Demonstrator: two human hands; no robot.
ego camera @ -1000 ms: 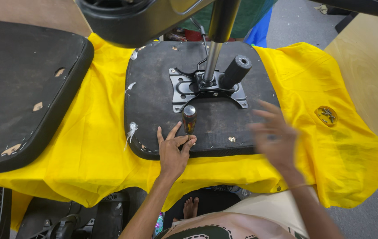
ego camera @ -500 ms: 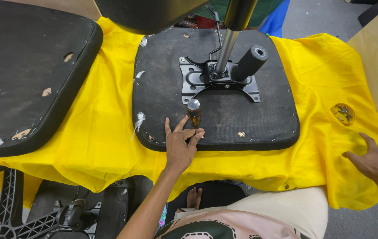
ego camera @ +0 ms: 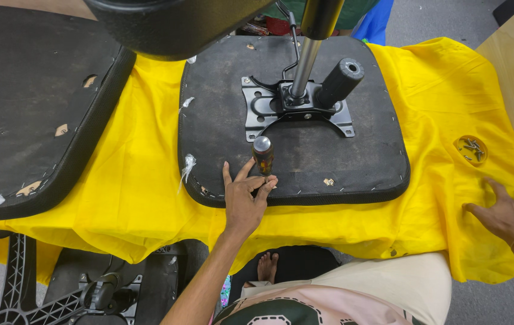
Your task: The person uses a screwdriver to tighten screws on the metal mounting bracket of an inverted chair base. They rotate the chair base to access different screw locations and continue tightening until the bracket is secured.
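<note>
Left hand (ego camera: 243,198) pinches upright screwdriver (ego camera: 263,154) on upturned black seat base (ego camera: 353,156); right hand (ego camera: 509,212) open, flat on yellow cloth (ego camera: 142,180), well apart

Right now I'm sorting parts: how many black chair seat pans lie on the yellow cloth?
2. One seat pan lies at the left, bare of hardware. The other seat pan lies at the centre, carrying the metal bracket, with the left hand at its near edge. More may lie out of view.
</note>
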